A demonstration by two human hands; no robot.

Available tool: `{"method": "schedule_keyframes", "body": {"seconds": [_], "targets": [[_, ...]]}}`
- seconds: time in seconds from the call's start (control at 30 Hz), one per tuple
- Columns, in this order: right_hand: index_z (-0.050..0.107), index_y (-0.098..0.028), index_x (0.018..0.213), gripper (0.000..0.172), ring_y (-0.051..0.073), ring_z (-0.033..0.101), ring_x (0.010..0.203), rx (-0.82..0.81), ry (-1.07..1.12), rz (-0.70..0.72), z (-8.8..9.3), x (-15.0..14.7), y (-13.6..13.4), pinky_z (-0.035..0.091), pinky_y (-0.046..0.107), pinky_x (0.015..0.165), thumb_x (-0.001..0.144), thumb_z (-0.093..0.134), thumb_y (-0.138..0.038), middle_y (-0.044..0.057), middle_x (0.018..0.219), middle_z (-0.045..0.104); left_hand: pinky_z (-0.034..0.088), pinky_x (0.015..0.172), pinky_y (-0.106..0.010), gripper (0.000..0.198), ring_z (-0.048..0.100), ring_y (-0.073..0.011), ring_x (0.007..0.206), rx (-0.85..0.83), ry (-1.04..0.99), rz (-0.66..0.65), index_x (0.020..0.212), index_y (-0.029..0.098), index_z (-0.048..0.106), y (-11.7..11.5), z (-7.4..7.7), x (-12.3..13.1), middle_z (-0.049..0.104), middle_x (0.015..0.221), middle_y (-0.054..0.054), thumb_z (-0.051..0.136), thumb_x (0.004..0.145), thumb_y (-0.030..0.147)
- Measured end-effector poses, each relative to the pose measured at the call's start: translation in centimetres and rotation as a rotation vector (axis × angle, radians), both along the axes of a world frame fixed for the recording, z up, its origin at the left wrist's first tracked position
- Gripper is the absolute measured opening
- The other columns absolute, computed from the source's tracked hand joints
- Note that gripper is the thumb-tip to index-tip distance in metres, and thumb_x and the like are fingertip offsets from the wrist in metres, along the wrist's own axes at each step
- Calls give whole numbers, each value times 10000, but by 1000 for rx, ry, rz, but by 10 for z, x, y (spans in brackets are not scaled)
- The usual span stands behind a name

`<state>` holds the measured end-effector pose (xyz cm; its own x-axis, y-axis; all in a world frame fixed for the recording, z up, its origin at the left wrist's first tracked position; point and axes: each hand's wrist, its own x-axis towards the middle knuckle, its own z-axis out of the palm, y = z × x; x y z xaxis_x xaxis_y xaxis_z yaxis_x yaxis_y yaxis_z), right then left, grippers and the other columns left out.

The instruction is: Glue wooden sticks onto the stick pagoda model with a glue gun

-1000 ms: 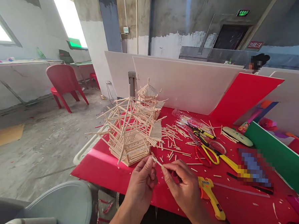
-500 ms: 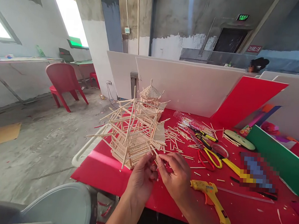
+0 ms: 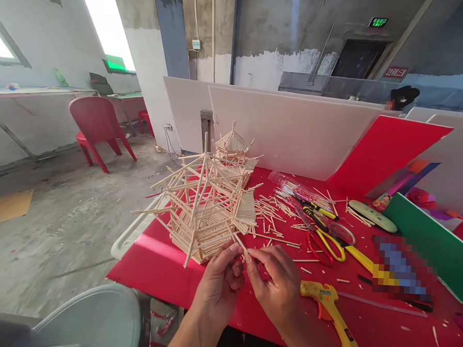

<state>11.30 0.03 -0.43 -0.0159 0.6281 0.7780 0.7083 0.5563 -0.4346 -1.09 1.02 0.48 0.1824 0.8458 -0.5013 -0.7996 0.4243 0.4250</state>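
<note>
My right hand [image 3: 272, 279] pinches a short, pale wooden stick [image 3: 240, 242] between thumb and fingertips. Close beside it, my left hand [image 3: 221, 279] has its fingers curled, its thumb and index against the same stick. Just beyond both hands stands an open tower frame [image 3: 202, 208] built of such sticks, its roof poles rising to a tall post. Whether the held stick touches the frame, I cannot tell. Behind it is a finished-looking stick pavilion [image 3: 233, 142] with a pointed roof. To the right of my right hand lies a yellow glue gun [image 3: 331, 313].
Loose sticks [image 3: 268, 211] are strewn over the red tabletop [image 3: 164, 273], by a clear plastic bag [image 3: 293, 187]. Yellow-handled pliers [image 3: 331, 244] and a yellow cutter knife [image 3: 361, 260] lie on the right. A grey stool [image 3: 92, 316] stands at lower left. Behind the white boards [image 3: 296, 130] a person's head [image 3: 402, 98] shows.
Both hands have drawn slightly down, a little away from the tower frame, with the stick still between them. The view has shifted slightly.
</note>
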Motion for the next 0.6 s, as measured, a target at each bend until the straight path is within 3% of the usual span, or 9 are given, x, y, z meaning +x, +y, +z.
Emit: {"method": "schedule_keyframes", "body": {"seconds": [0.2,0.33,0.43,0.6], "targets": [[653,-207,952,123,144,599,687,-55,-65,69,-9,8,-14,489,288,658,876,597,-128,28,768,671,232,344,-119,485,399,-12,412,-50,37,-21,852,151,599,-17,-8,7,520,566,85,929,500,197],[655,-214,1049,178,153,647,799,-164,-143,104,-10,36,-25,510,276,736,889,593,-165,42,874,690,219,338,-119,504,379,4,403,-27,98,13,852,150,588,-20,-8,12,601,661,58,933,486,184],[653,-247,1037,174,173,670,836,-311,-183,-63,-21,81,-44,516,285,742,884,573,-223,36,923,695,228,339,-123,483,396,-5,414,-23,125,16,854,155,596,-23,-6,16,577,650,67,927,502,182],[642,-271,930,225,225,688,814,-770,-204,-479,-71,163,-87,509,302,644,707,611,-277,45,975,697,265,336,-122,442,421,-16,428,-1,111,12,885,135,643,-27,-8,23,521,612,75,917,539,155]]}}
